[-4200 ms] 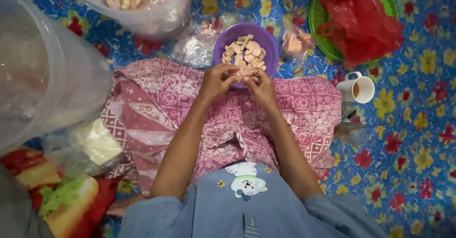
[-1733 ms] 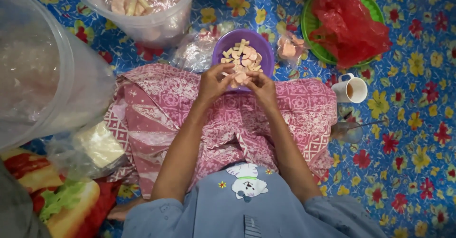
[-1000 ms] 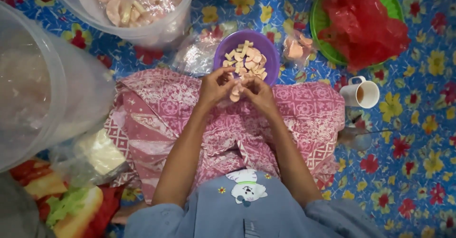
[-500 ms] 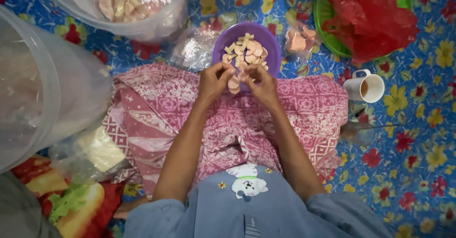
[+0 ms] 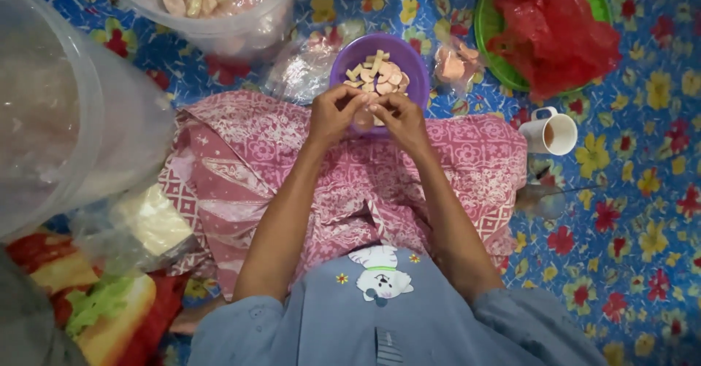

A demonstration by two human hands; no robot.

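My left hand (image 5: 334, 113) and my right hand (image 5: 400, 118) meet over my lap, fingertips pinching a small pale pink cracker piece (image 5: 364, 117) between them. Just beyond the fingers sits a purple bowl (image 5: 409, 56) holding several pale pink and tan cracker pieces (image 5: 377, 74). My lap is covered by a pink patterned cloth (image 5: 241, 158). Both hands hover at the bowl's near rim.
A clear plastic tub (image 5: 219, 12) with more pieces stands at the back left, a large clear container (image 5: 58, 110) at the left. A green plate with a red plastic bag (image 5: 555, 23) and a white mug (image 5: 551, 132) lie to the right on the blue flowered mat (image 5: 642, 213).
The hands stay together at the bowl's near rim, fingers working on a small piece. Only the view shifts slightly; the things on the mat have not moved.
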